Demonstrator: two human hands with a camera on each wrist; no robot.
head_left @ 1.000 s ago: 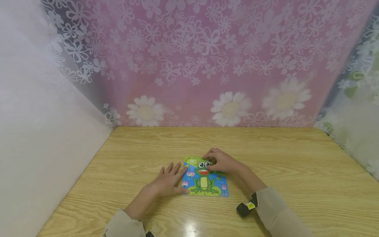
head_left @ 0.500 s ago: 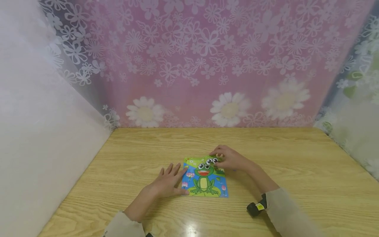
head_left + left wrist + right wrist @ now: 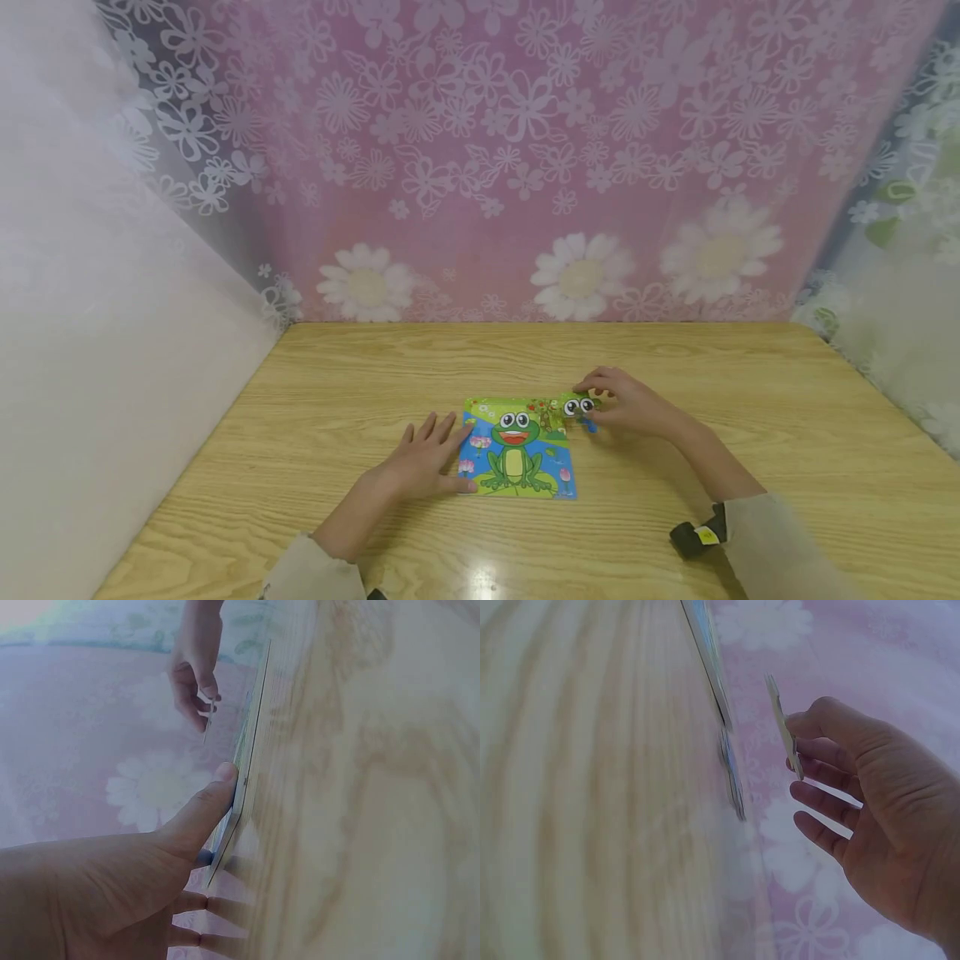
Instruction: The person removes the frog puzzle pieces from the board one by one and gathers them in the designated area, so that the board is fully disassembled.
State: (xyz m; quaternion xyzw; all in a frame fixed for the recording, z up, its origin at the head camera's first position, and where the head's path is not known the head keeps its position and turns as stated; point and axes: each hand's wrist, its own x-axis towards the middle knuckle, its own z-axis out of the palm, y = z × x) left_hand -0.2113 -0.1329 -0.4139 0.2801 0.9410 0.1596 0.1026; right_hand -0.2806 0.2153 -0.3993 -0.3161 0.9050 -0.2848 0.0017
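On the wooden table lies a square frog puzzle board (image 3: 516,468), green and blue, with pink flowers around a smiling frog. My left hand (image 3: 418,467) rests at its left side, fingers spread, thumb on the lower left corner. Just past the upper right corner, my right hand (image 3: 637,406) pinches a small flat puzzle piece (image 3: 577,407) printed with two big eyes. The right wrist view shows this piece (image 3: 783,731) edge-on between thumb and fingertips, raised off the table. Below it, partly hidden by the hand in the head view, lies another piece (image 3: 733,776), blue-edged (image 3: 591,426).
The wood-grain table (image 3: 360,367) stretches out around the board. A pink flowered curtain (image 3: 465,167) hangs behind its far edge. A white sheet (image 3: 135,275) closes off the left, and a pale flowered one (image 3: 900,333) the right.
My right hand has moved right with the eye piece, from over the frog's face to beyond the board's right edge. The left hand has stayed in place.
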